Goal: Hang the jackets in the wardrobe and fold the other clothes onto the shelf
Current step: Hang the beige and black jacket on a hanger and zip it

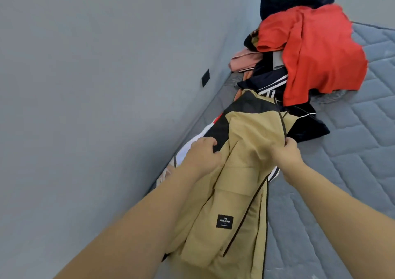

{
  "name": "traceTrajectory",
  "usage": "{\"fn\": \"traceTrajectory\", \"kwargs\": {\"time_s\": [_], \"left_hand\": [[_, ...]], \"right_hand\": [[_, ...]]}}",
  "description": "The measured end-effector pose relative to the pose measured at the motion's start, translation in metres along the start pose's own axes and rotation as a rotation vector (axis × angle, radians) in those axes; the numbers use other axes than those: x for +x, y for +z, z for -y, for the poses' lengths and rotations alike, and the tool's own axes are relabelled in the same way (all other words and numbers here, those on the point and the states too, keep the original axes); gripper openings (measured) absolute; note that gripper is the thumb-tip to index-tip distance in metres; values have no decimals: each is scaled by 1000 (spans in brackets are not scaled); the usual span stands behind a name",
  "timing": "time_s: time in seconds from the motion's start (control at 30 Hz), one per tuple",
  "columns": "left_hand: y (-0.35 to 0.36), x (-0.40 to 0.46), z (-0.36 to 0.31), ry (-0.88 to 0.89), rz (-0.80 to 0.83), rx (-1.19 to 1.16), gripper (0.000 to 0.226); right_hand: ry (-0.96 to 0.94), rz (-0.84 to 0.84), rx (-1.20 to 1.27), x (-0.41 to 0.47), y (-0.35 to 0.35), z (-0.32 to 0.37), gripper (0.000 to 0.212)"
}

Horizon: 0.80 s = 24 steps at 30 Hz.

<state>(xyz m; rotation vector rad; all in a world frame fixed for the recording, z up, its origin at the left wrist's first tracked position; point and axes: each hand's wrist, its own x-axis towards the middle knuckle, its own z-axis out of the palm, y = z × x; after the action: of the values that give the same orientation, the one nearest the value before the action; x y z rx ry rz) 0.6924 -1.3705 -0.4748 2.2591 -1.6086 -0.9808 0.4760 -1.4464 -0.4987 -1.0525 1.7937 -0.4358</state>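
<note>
Both hands grip a tan jacket point(241, 172) over the grey mattress point(352, 150), the left hand point(203, 154) clutching its left side, the right hand point(286, 152) pinching its zipper edge, the garment running lengthwise from the far clothes pile point(299, 54) toward the near edge.

Both hands up: left hand point(202, 156) and right hand point(287, 151) grip the tan jacket point(239, 172) over the grey mattress point(352, 161).

I see a tan jacket point(241, 150) of smooth, matt woven cloth with black panels and a black cloth label point(224, 221) printed in white. The red garment point(316, 52) looks like soft matt cloth. The grey mattress point(352, 150) has a quilted, faintly textured fabric cover. The wall point(106, 65) looks smooth, matt painted.
</note>
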Motion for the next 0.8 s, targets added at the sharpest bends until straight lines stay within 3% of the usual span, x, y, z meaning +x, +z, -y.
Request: {"fn": "traceTrajectory", "kwargs": {"time_s": [0.1,0.13,0.2,0.3,0.4,0.5,0.57,0.6,0.63,0.7,0.8], "left_hand": [[48,65,-4,-77,110,-31,65],[62,78,-3,-118,144,-25,60],[87,88,2,-135,165,14,29],[100,77,26,-30,81,-147,31],[75,47,66,-116,125,-385,34],[38,26,105,-286,238,-70,31],[21,30,110,-354,394,275,20],[15,39,105,-364,402,383,10],[12,50,97,-349,336,387,21],[13,80,70,-291,129,93,63],[30,130,17,-309,-19,-383,101]], "right_hand": [[142,-48,225,52,14,-9,74],[182,-49,295,66,17,-12,69],[153,-21,282,86,21,-20,49],[34,79,141,92,22,-32,19],[2,378,21,74,25,-42,7],[74,782,-375,59,22,-44,26],[130,672,-368,60,14,-37,48],[160,487,-257,66,10,-34,60],[164,300,-111,73,8,-33,68],[138,126,75,86,10,-30,78],[77,121,220,102,30,-21,52]]}}
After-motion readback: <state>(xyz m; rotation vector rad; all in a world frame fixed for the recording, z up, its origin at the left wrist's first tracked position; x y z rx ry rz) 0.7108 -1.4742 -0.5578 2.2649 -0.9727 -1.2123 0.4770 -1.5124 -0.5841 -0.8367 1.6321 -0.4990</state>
